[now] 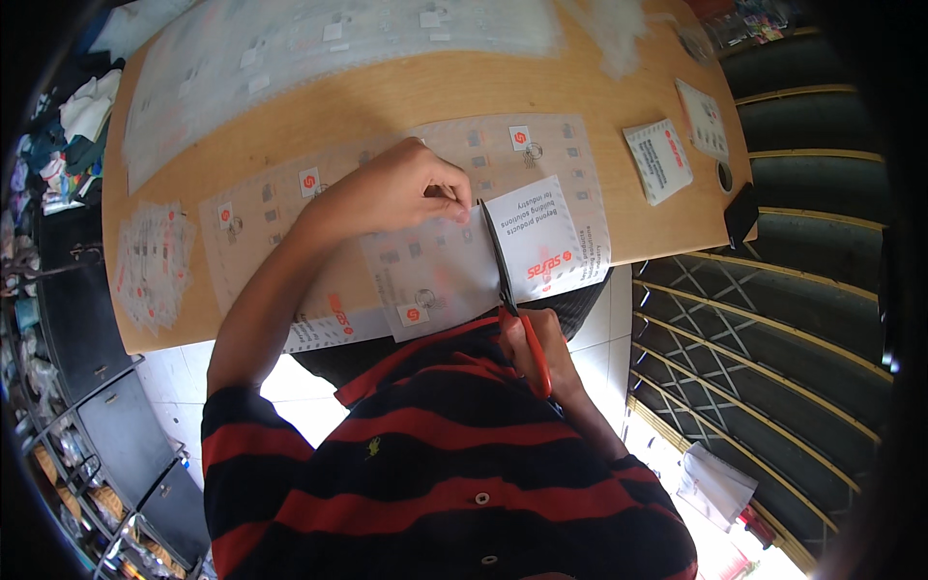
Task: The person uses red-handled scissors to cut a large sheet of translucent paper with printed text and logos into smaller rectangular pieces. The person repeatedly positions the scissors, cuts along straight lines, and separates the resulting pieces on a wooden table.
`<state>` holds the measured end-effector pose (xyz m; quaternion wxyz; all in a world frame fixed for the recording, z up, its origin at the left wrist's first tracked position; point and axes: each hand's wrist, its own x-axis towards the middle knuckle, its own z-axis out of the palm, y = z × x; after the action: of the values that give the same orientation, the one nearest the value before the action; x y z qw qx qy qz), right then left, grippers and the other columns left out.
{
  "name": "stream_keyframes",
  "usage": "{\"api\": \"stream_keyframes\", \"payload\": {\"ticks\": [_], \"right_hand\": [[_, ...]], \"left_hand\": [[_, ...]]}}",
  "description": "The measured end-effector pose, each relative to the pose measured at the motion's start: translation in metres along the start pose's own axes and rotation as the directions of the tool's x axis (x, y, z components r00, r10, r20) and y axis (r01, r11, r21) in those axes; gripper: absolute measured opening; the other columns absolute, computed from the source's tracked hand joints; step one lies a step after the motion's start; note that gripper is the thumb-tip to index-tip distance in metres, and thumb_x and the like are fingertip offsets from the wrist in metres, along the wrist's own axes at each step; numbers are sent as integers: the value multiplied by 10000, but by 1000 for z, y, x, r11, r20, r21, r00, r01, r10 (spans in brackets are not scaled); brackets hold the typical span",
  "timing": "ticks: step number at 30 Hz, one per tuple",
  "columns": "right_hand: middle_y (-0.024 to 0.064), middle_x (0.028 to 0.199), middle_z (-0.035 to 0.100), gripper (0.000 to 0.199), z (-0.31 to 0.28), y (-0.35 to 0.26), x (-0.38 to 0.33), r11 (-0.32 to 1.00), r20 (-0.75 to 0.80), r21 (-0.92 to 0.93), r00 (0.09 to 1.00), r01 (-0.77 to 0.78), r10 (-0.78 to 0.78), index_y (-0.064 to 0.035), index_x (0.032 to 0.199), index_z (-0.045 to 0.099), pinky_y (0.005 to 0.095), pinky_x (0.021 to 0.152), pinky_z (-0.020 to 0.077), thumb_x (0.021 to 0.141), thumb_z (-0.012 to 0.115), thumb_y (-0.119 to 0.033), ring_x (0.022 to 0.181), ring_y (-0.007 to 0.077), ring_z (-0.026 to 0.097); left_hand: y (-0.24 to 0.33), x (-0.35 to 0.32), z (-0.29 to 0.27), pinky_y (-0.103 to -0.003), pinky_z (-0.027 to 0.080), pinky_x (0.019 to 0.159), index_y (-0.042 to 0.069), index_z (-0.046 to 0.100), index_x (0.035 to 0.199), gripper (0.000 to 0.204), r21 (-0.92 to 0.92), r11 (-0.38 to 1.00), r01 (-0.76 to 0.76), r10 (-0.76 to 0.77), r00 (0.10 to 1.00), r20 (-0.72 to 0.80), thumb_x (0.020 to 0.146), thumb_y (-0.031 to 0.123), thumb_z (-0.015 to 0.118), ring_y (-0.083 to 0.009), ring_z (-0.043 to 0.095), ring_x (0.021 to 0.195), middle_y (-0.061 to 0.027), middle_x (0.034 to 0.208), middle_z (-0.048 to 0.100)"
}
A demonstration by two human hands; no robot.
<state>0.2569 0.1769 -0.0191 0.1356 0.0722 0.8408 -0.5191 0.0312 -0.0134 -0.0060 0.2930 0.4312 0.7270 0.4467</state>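
My right hand, near the front edge of the table, is closed round the red-orange handles of a pair of scissors. The dark blades point away from me and lie along the line between a translucent printed sheet and a white printed piece. At the far end of the blades, my left hand is closed in a pinch on the translucent sheet's edge, just left of the tips. Under both lies a larger translucent sheet with orange-red and grey prints.
The wooden table carries a pile of cut translucent pieces at left and a wide stack of sheets at the back. Printed pieces lie at right, near a round table hole. A slatted shutter stands beyond.
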Motion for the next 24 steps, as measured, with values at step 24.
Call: {"api": "stream_keyframes", "payload": {"ticks": [24], "right_hand": [[64, 553, 593, 485, -33, 8, -29, 897, -330, 434, 913, -81, 242, 51, 756, 663, 274, 406, 424, 981, 541, -360, 398, 126, 527]], "left_hand": [[26, 12, -14, -356, 470, 826, 30, 651, 1114, 290, 534, 829, 165, 54, 928, -369, 858, 146, 727, -219, 605, 957, -126, 1056, 681]]}}
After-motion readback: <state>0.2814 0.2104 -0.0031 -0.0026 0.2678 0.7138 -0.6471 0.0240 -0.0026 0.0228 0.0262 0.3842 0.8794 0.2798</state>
